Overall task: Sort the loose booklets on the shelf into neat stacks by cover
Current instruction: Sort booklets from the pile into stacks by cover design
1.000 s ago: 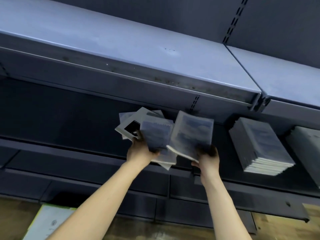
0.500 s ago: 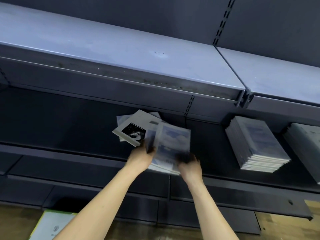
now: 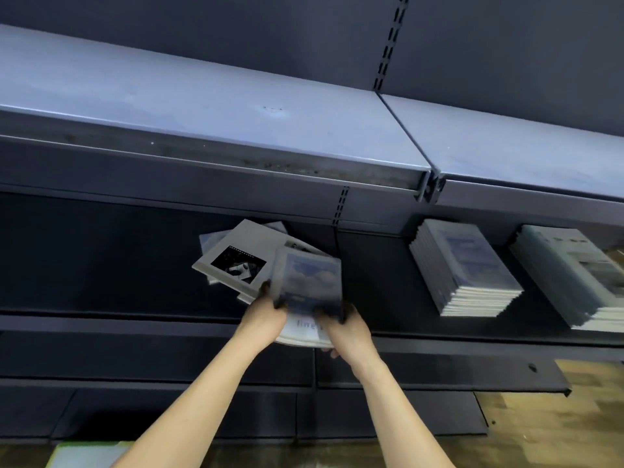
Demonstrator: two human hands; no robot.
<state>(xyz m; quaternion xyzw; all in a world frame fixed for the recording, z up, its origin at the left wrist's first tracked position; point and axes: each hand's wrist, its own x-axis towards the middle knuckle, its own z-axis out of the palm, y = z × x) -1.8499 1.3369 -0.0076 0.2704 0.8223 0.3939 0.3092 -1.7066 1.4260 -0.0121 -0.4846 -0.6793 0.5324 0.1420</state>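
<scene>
Held bundle: a small bundle of cloud-cover booklets [image 3: 305, 282] is gripped from below by both hands at the front lip of the lower shelf [image 3: 135, 320].
Left hand [image 3: 265, 315]: curled round the bundle's lower left corner, fingers tucked behind the covers.
Right hand [image 3: 344, 327]: curled round the lower right corner, thumb on the front cover; a finger shows beneath the bottom edge.
Bundle axis: the long side is judged to run up and away from the hands, leaning toward the shelf back; the edges are blurred, so squareness cannot be told.
Loose pile: a white booklet with a black photo [image 3: 233, 261] lies skewed just left of and behind the bundle, with more covers fanned under it; whether it touches the bundle cannot be told.
Matching stack: a neat cloud-cover stack [image 3: 469, 265] is seen well apart to the right, on the right hand's side, its long axis angled back and left.
Further stack: another pale-cover stack [image 3: 574, 275] lies beyond it, cut by the frame edge.
Deciding relation: the matching stack lies rightward of both hands, so the right hand is judged the nearer one for a transfer, with the bundle turned to match that stack's slant.
</scene>
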